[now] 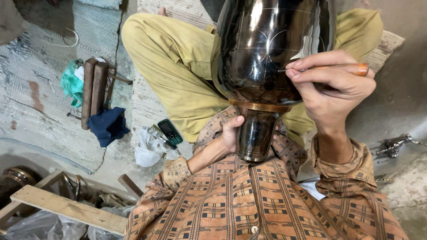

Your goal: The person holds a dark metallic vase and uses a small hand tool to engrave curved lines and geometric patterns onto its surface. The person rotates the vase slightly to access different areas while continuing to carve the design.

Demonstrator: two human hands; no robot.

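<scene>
Head view is showing the right hand pinching a wooden-handled engraving tool against a black vase lying across the lap, while the left hand is gripping its neck. Probably best keeping that neck grip firm and strokes light.

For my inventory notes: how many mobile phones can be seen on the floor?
1. The mobile phone lies on the floor beside the white plastic bag, left of the person's knee. Others may be hidden under clutter.
</scene>
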